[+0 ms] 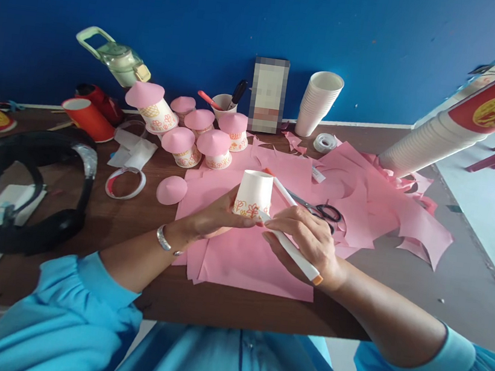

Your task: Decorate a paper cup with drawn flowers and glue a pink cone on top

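Note:
My left hand (220,215) grips a white paper cup (256,188), turned upside down, with red and orange flowers drawn around its lower band. In my right hand (308,242) is a white marker (296,257) with an orange end, its tip close against the drawn band. A second white pen (284,191) lies or is held just behind my right fingers; I cannot tell which. Pink paper sheets (259,266) are spread under both hands. Black-handled scissors (328,212) rest partly hidden behind my right hand.
Several decorated cups with pink cone tops (213,147) stand to the left, beside a loose pink cone (171,190) and a tape roll (125,183). Stacked white cups (318,106) and a phone (268,95) are at the wall. Paper scraps (365,195) and a long cup stack (435,143) lie right.

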`<state>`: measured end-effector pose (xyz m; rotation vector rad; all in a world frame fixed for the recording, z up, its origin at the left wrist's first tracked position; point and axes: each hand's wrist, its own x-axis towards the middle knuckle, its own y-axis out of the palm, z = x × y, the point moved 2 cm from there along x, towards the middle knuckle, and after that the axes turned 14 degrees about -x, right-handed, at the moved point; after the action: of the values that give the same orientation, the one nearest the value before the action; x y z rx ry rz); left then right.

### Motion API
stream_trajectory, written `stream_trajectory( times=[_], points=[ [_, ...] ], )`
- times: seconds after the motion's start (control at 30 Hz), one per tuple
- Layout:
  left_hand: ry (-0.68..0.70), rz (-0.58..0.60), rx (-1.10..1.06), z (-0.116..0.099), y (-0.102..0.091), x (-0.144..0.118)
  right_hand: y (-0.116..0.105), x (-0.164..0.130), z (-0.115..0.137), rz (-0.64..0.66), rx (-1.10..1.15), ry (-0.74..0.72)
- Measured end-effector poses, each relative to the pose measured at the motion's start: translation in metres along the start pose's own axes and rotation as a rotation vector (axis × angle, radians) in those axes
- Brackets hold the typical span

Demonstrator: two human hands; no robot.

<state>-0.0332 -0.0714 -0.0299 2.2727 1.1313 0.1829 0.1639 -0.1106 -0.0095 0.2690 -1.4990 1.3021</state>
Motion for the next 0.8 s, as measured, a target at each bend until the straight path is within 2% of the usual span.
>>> stream_trajectory(
  times=[0.37,0.8],
  points=[
    [-0.002,0.029,-0.036,0.0053,-0.0046,0.0044,-0.0035,0.002,-0.0013,-0.008,-0.022,0.034],
    [0.094,0.075,-0.034,0.0027,-0.0072,-0.0033,-0.0074,0.0032,0.0023,-0.048,-0.014,0.016]
  ],
)
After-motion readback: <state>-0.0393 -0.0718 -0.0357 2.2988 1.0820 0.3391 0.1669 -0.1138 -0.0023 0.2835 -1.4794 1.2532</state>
